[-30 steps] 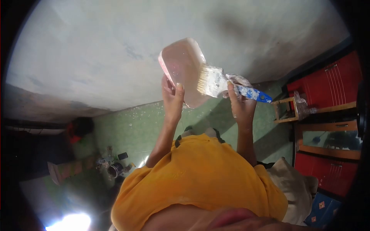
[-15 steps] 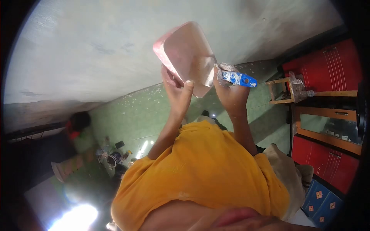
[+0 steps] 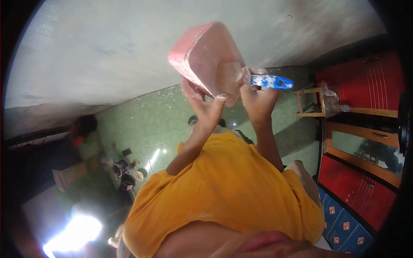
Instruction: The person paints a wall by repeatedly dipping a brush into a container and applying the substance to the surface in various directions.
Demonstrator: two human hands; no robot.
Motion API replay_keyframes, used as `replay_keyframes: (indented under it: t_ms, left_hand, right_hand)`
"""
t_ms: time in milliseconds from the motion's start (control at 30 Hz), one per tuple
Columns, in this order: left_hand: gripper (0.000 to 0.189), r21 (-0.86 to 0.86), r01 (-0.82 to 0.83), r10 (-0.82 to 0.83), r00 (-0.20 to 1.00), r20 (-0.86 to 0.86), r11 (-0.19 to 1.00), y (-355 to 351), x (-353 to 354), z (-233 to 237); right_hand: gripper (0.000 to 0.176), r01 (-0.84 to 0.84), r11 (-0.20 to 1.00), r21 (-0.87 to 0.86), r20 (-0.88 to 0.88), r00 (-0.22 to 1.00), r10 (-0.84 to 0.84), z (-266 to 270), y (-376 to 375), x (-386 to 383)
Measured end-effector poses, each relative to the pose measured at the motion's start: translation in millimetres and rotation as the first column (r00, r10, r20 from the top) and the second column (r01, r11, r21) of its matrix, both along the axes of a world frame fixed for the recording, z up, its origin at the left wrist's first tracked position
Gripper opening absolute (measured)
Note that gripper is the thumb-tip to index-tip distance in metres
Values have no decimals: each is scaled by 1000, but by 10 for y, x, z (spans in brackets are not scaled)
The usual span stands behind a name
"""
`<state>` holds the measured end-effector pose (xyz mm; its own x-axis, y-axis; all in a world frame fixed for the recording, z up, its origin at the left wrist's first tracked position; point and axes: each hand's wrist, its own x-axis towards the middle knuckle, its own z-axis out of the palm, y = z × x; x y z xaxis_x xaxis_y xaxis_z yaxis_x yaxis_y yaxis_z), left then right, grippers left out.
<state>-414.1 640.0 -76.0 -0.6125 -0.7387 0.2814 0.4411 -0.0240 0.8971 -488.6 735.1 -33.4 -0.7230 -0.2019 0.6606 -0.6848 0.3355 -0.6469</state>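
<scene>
A pink plastic tub (image 3: 183, 56), smeared with whitish paste, is tilted in front of the wall with its opening turned toward my right hand. My left hand (image 3: 203, 101) grips its lower side, the thumb over the rim and the fingers behind. In my right hand (image 3: 258, 96) is a putty knife (image 3: 272, 81) with a blue, paste-spattered handle. Its blade reaches inside the tub, but the blade's edge is hard to make out. Paste sticks to the fingers of both hands.
A pale, patchy wall (image 3: 120, 47) rises ahead. White specks dot the green tiled floor (image 3: 167, 107). A wooden stool (image 3: 322, 101) stands at right by red cabinets (image 3: 348, 185). Several cans and small items (image 3: 124, 167) sit on the floor at lower left.
The tub has turned slightly, showing more of its pink outer side. My right hand and the putty knife have shifted slightly, the handle now further right and more level. My view has shifted a little.
</scene>
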Motion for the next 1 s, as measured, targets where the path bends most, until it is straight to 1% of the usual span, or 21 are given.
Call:
replay_keyframes:
  t_ms: [67,100,133,233,267,367,433,467,567,633,667,733,767,800,833,867,900,933,967,1000]
  left_hand:
    - [108,16,-19,19,1000,-3,1000,21,-18,12]
    - [107,24,-25,25,1000,-3,999,15,-18,18]
    - [107,33,-30,30,1000,-2,999,22,-21,29]
    - [100,36,-60,60,998,-18,998,39,-57,96]
    - [98,41,-70,71,997,-30,997,38,-71,101]
    - [91,46,-96,98,994,-50,994,58,-105,127]
    - [85,39,-104,105,994,-42,994,32,-110,137]
    - [82,59,-83,84,996,-27,995,16,-107,133]
    - [73,112,-37,37,999,-1,993,68,-104,135]
    - [68,136,-34,36,999,-12,990,77,-95,158]
    - [68,146,-54,50,998,28,988,79,-85,160]
    - [67,158,-99,85,992,90,982,15,-89,170]
    - [68,135,-114,101,990,96,984,-40,-81,194]
    - [69,110,-131,120,988,96,985,-93,-32,211]
    - [70,117,-136,127,988,87,984,-143,-10,215]
    - [71,131,-140,131,988,77,981,-273,69,174]
    - [71,122,-165,159,986,58,979,-367,117,153]
    - [71,117,-188,184,982,45,975,-458,161,129]
    - [72,114,-208,205,978,38,972,-550,213,118]
    - [72,110,-214,211,977,35,971,-466,120,213]
  right_hand:
    - [7,34,983,-178,250,968,12,21,84,-1]
    - [7,68,963,-262,367,930,34,35,116,14]
    - [12,104,928,-359,484,870,90,106,145,31]
    - [13,228,790,-570,602,770,212,67,284,-88]
    - [8,257,747,-613,654,695,298,46,342,-112]
    - [11,309,530,-790,586,635,503,-120,431,-212]
    - [13,290,453,-843,534,557,636,-187,437,-233]
    - [15,283,411,-866,499,514,698,-191,435,-242]
    - [16,350,367,-862,499,452,739,-96,426,-254]
    - [16,323,339,-884,458,445,769,-150,453,-317]
    - [16,300,323,-898,431,440,788,-145,450,-369]
    - [17,188,393,-900,433,476,765,36,356,-507]
    - [18,120,421,-899,422,499,757,157,268,-629]
    - [18,-5,474,-881,388,565,728,275,193,-776]
    - [24,-37,512,-858,376,635,675,611,40,-830]
    - [25,-205,613,-763,293,735,611,914,-168,-848]
    - [27,-329,705,-628,186,817,547,1217,-330,-904]
    - [28,-440,807,-394,-68,889,452,1520,-514,-965]
    - [30,-439,888,-136,-338,863,375,1828,-715,-1013]
    - [32,-383,923,42,-580,743,335,2220,-711,-1200]
